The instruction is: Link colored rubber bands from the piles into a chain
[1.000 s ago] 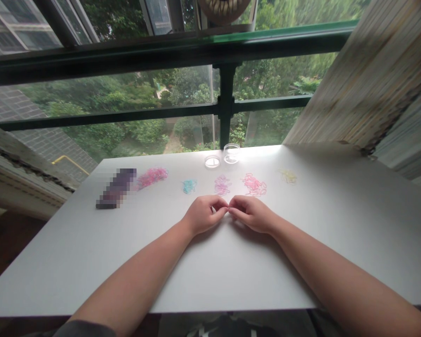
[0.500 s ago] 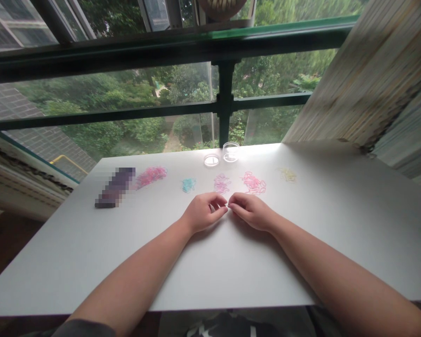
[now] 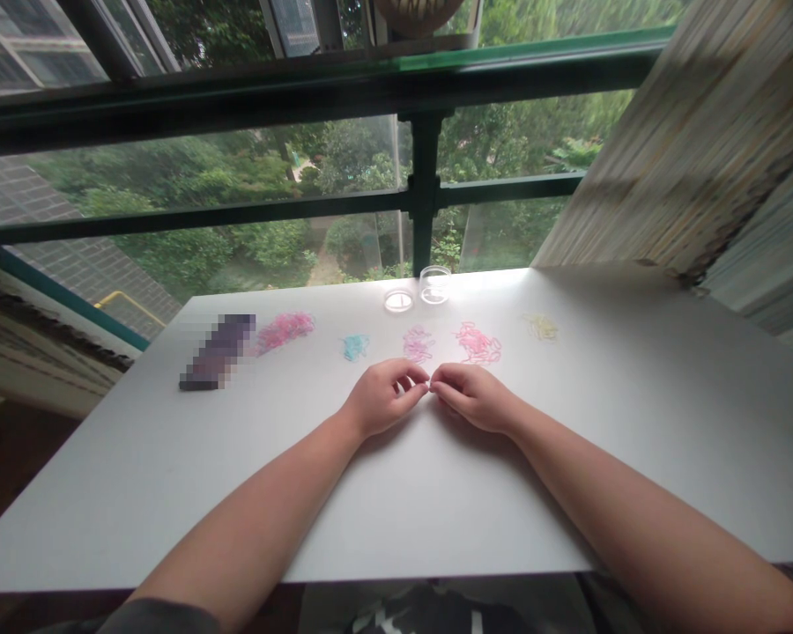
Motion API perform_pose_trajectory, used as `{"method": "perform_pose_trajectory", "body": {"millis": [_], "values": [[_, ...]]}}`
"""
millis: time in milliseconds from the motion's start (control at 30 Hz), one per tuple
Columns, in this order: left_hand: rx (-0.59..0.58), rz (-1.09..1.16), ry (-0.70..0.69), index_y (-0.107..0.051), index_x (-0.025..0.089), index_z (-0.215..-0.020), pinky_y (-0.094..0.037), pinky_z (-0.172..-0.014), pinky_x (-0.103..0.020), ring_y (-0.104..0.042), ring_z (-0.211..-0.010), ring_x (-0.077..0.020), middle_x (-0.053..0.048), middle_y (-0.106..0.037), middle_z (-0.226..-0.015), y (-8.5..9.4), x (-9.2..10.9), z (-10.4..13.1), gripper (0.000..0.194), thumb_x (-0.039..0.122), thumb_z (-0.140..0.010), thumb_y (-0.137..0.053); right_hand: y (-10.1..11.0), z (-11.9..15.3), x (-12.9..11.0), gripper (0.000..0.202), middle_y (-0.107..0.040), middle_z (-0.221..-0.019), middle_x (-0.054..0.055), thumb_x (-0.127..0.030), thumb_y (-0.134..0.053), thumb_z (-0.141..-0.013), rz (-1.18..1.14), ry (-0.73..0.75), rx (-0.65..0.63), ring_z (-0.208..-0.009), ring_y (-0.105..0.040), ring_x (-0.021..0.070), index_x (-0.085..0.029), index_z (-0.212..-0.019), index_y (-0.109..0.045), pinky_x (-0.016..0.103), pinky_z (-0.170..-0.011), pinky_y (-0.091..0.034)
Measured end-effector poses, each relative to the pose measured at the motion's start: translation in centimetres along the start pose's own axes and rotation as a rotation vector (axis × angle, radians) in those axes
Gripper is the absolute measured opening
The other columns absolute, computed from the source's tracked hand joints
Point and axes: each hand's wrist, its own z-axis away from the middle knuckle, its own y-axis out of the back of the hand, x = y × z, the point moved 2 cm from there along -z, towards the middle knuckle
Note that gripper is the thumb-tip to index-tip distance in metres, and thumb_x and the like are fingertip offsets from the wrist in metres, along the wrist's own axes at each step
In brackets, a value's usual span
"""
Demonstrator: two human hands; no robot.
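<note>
The white worktop (image 3: 370, 511) runs up to the window, its long near edge towards the person. Over its middle, the left hand (image 3: 383, 401) and right hand (image 3: 477, 401) meet, forearms slanting inward from the near edge, wrists low, knuckles outward. On each, the thumb and curled fingers close towards a pinch, the two pinches almost tip to tip; I cannot tell whether they grasp anything, as it would be too small to see. Such a pose would suit steadying something tiny from both sides.

Near the far-left corner lies a dark, pixelated object (image 3: 219, 352), with the mixed pink heap (image 3: 286, 331) just beside it. In a loose row right of that, between the hands and the far edge, sit the pink loops (image 3: 478, 343), violet loops (image 3: 418, 345), yellow loops (image 3: 542, 328) and blue loops (image 3: 355, 346), spaced apart, probably so the colours stay unmixed. By the far edge stand a clear round tub (image 3: 435, 286) and a shallower clear dish (image 3: 398, 302), perhaps set there to leave elbow room.
</note>
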Motion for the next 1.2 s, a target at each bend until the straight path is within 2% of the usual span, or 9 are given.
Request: {"method": "perform_pose_trajectory", "body": {"millis": [300, 500, 800, 1200], "values": [[-0.006, 0.004, 0.045, -0.065, 0.016, -0.080, -0.044, -0.057, -0.020, -0.056, -0.063, -0.0105, -0.002, -0.066, -0.075, 0.06, -0.16, 0.05, 0.012, 0.022, -0.080, -0.054, -0.04, 0.01, 0.08, 0.020, -0.057, -0.060, -0.001, -0.025, -0.044, -0.085, -0.023, 0.001, -0.013, -0.055, -0.048, 0.0107, -0.018, -0.073, -0.058, 0.023, -0.055, -0.037], [-0.012, 0.010, 0.077, -0.065, 0.016, -0.081, -0.043, -0.059, -0.020, -0.055, -0.063, -0.0101, -0.002, -0.066, -0.076, 0.10, -0.17, 0.05, 0.013, 0.024, -0.080, -0.054, -0.03, 0.12, 0.15, 0.011, -0.057, -0.063, -0.001, -0.028, -0.054, -0.080, -0.040, 0.044, 0.001, -0.057, -0.048, 0.0108, -0.018, -0.084, -0.056, 0.023, -0.055, -0.038], [-0.033, 0.017, 0.089, -0.064, 0.016, -0.078, -0.041, -0.058, -0.020, -0.054, -0.063, -0.0100, -0.001, -0.063, -0.072, 0.09, -0.05, 0.06, 0.013, 0.024, -0.080, -0.054, -0.07, 0.20, 0.00, 0.009, -0.050, -0.057, -0.003, -0.022, -0.051, -0.081, -0.036, 0.061, 0.012, -0.053, -0.043, 0.0095, -0.018, -0.077, -0.057, 0.022, -0.051, -0.034], [-0.028, 0.003, 0.084, -0.061, 0.016, -0.076, -0.038, -0.056, -0.020, -0.049, -0.061, -0.0097, 0.000, -0.059, -0.068, 0.16, -0.16, 0.13, 0.012, 0.022, -0.079, -0.052, -0.02, 0.06, 0.31, 0.010, -0.053, -0.063, -0.002, -0.019, -0.046, -0.082, 0.046, 0.083, 0.026, -0.058, -0.045, 0.0103, -0.018, -0.077, -0.055, 0.022, -0.056, -0.037]]}}
